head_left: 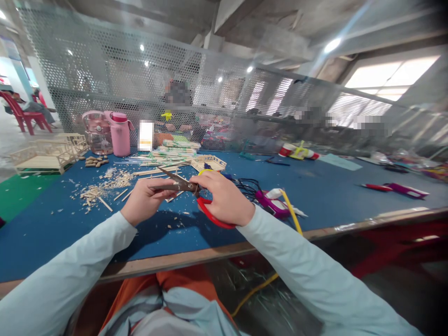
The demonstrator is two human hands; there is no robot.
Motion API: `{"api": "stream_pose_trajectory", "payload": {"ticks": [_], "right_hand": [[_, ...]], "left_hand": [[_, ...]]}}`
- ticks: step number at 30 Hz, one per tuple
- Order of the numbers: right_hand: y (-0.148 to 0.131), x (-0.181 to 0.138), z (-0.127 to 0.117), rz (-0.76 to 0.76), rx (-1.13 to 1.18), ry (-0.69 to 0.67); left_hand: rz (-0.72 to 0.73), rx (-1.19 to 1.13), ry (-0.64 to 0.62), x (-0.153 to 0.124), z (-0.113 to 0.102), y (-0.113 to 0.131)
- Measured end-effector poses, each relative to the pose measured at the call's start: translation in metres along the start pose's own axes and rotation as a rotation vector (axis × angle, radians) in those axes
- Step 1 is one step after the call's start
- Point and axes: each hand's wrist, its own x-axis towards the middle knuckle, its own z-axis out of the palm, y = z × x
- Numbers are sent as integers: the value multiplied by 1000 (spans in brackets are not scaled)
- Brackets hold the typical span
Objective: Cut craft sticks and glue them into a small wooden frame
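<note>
My right hand (224,198) grips a pair of scissors (185,185) with red handles, its dark blades parted and pointing left. My left hand (149,198) is closed right at the blades, fingers pinched together. Whatever lies between those fingers is too small or hidden to name. Below and left of the hands, wood scraps and shavings (107,186) are strewn over the blue table mat (147,240). Behind the hands lie thin wooden sticks (164,170) and a small wooden stick frame (214,163).
Wooden stick models (44,156) stand at the far left, near a pink bottle (120,135) and a clear jug (99,135). A purple tool (273,204) with a yellow cord lies right of my hands. A perforated metal screen (136,79) rises behind the table.
</note>
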Motion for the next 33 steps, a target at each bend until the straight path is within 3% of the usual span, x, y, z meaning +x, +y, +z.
{"api": "stream_pose_trajectory", "payload": {"ticks": [22,33], "right_hand": [[5,-4,5,-2,-64,28],[10,-4,9,-11,-46,22]], "left_hand": [[-35,-7,19,0,2,4],[-134,-100,28,-1,5,0]]}}
